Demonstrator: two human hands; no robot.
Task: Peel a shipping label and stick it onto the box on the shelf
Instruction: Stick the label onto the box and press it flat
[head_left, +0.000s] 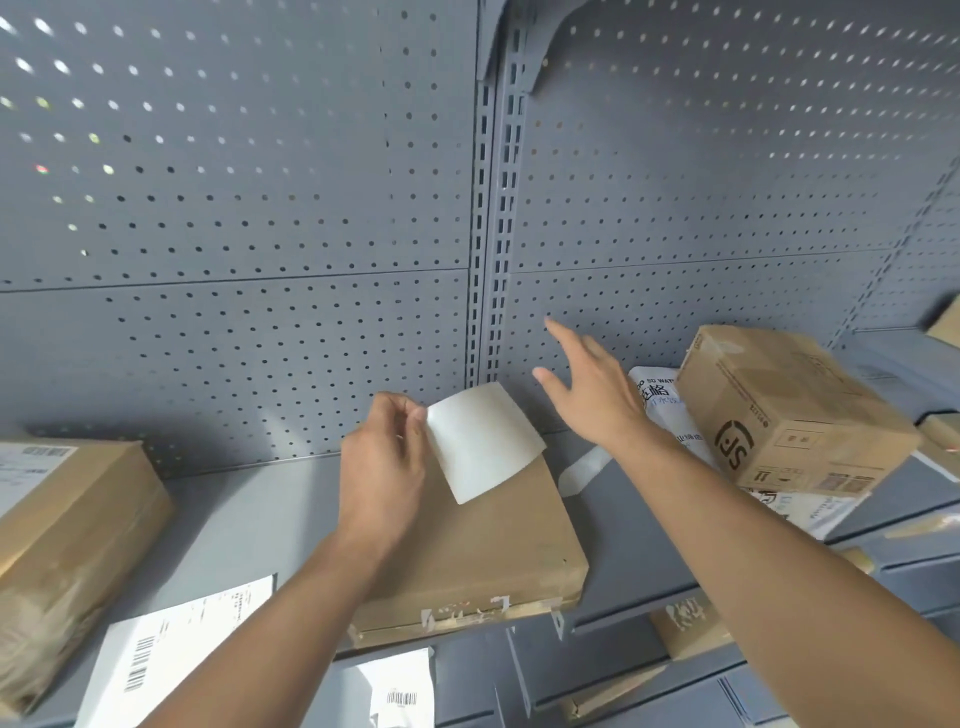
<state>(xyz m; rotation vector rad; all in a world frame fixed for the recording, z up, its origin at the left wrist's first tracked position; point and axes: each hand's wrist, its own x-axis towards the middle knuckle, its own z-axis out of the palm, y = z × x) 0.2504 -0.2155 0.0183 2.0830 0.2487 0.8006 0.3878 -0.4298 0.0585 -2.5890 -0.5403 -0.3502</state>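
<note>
The left hand (384, 457) pinches a blank white label (483, 441) by its edge, held just above the flat brown box (483, 561) on the grey shelf (249, 519). The right hand (597, 395) hovers empty, fingers spread, perhaps near the pegboard (260, 208).

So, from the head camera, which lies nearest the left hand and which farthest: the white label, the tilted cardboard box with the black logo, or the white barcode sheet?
1. White label: pinched in the left hand's fingers.
2. White barcode sheet: lower left, on the shelf.
3. Tilted cardboard box with the black logo: far right, beyond the right hand.
</note>
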